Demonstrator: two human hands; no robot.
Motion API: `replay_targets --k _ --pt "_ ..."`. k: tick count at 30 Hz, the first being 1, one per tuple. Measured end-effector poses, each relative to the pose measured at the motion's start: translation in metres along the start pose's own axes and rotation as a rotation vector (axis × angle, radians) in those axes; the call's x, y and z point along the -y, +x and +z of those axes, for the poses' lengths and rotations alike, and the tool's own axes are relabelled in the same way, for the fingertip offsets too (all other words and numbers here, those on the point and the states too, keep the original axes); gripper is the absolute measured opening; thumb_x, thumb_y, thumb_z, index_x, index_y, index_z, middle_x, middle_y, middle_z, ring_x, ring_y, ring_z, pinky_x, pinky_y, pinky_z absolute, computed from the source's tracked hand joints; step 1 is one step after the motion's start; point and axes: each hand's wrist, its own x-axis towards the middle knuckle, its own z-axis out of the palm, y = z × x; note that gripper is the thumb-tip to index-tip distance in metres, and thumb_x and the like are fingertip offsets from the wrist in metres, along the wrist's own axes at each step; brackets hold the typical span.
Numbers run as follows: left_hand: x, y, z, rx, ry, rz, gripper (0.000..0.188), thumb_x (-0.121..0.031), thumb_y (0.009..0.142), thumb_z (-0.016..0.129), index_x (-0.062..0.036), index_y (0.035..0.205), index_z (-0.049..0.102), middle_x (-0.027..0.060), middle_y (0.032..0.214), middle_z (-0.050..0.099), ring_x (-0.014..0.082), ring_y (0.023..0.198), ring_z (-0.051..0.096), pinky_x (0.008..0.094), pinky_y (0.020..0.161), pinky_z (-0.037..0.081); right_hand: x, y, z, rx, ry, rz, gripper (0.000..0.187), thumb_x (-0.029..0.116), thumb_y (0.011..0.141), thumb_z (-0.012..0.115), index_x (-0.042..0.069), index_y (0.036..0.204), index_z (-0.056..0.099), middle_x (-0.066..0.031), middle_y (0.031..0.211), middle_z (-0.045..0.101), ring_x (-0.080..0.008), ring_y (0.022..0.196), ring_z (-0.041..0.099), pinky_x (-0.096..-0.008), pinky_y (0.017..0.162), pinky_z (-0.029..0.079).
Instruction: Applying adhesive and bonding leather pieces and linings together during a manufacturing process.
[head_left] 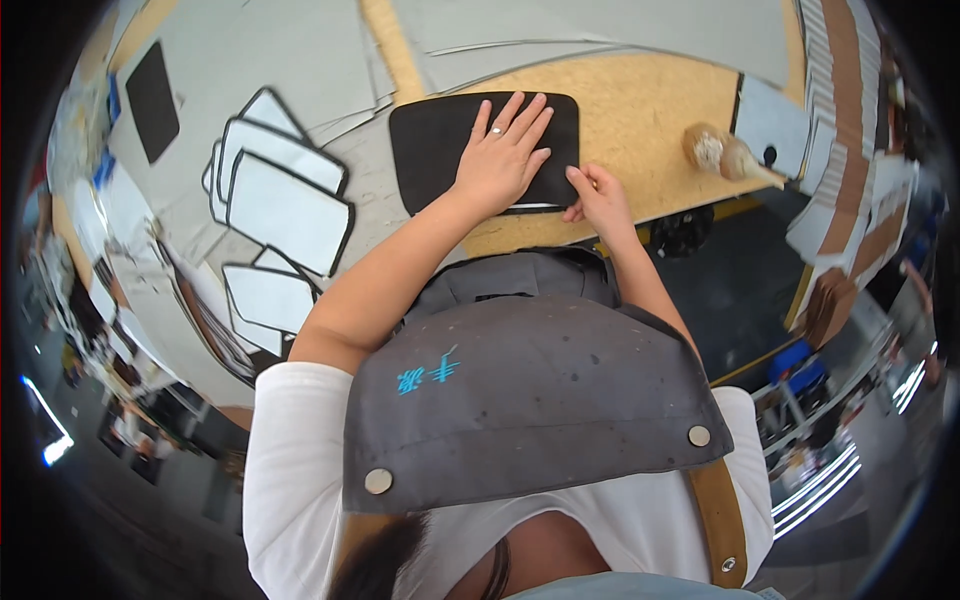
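A black rounded-corner panel (430, 140) lies in front of me on the table, with a thin white strip showing along its near edge. My left hand (502, 165) rests flat on top of it, fingers spread and pointing away from me, a ring on one finger. At the panel's near right corner, my right hand (604, 205) has its thumb and fingers closed on the edge. Part of the panel is hidden under my left hand.
Several white panels with black edging (287, 212) are piled at left. A squat bottle with a tapered nozzle (718, 152) lies at right, near a white sheet (768, 118). Large grey sheets (600, 22) cover the far side. A small black piece (152, 102) sits far left.
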Motion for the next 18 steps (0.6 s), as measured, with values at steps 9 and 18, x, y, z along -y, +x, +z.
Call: replay_targets --k 9,18 --pt "0.044 -0.069 -0.014 -0.207 -0.122 -0.278 0.055 -0.025 0.089 0.049 0.0001 0.135 0.031 0.0152 0.144 0.024 0.0300 0.134 0.021 0.0430 0.108 0.020 0.011 0.004 -0.009 0.035 -0.118 0.064 0.022 0.025 0.089 0.055 0.008 0.076 0.052 -0.0018 0.061 0.057 -0.0106 0.044 0.056 -0.0197 0.042 0.043" --pt "0.060 -0.092 -0.022 -0.232 -0.053 -0.270 0.055 -0.024 0.087 0.053 -0.0006 0.133 0.034 0.0120 0.141 0.032 0.0256 0.131 0.030 0.0411 0.106 0.024 0.021 0.001 -0.005 -0.015 -0.154 0.102 0.024 0.024 0.089 0.056 0.010 0.070 0.048 -0.0006 0.056 0.051 -0.0137 0.043 0.056 -0.0219 0.043 0.043"
